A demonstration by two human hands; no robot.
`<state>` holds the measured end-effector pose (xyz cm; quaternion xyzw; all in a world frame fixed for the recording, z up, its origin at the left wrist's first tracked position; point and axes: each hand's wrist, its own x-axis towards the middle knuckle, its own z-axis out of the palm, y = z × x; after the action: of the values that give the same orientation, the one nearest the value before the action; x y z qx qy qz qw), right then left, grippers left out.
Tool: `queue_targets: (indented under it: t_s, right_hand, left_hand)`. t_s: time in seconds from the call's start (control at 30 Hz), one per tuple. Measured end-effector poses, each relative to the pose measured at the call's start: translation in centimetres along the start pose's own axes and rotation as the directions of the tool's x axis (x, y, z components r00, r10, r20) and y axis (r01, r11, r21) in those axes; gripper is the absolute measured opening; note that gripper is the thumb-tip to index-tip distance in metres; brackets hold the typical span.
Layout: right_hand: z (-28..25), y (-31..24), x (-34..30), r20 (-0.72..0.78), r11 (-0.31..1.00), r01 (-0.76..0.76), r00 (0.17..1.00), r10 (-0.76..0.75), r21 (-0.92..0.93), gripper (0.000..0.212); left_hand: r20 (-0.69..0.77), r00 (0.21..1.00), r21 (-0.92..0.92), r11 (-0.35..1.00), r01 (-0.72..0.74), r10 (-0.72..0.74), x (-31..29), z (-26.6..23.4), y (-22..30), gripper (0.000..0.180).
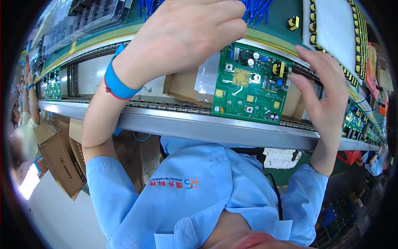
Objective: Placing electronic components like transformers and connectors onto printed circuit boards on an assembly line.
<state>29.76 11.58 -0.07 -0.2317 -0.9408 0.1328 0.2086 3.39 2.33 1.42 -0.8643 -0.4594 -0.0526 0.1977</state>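
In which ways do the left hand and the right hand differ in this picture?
The left hand has a blue strap at its wrist; the right hand has none. The left hand's fingers are curled; the right hand is open. The left hand is near the top edge of the board; the right hand, beside its right edge. Neither is gloved.

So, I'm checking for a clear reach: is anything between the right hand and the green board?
Nothing visible stands between the right hand and the board: the thumb is at the board's right edge, though touching or not I can't tell. The left hand is by the upper left corner, out of that path.
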Motion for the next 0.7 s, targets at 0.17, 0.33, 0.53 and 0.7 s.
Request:
queue_targets:
  t_s: [0.17,0.33,0.53,0.7]
  right_hand:
    - [0.4,0.7,-0.9,0.003,0.998,-0.013,1.0,0.013,0.068,0.038]
    - [0.3,1.3,-0.8,0.027,0.994,-0.027,0.999,0.025,0.101,0.037]
    - [0.3,1.4,-0.6,0.042,0.996,-0.022,0.999,0.018,0.082,0.037]
    - [0.3,1.5,-0.3,-0.009,0.993,-0.001,1.0,0.002,0.121,0.035]
  left_hand:
    - [0.023,0.997,0.038,0.996,-0.075,0.074,0.8,1.0,0.4,0.006]
    - [0.02,0.998,0.002,0.999,-0.052,0.052,1.0,1.3,0.6,0.007]
    - [0.051,0.993,-0.004,0.994,-0.105,0.105,1.3,1.0,0.4,0.003]
    - [-0.175,0.984,-0.292,0.955,-0.061,0.01,-0.8,3.9,0.3,0.026]
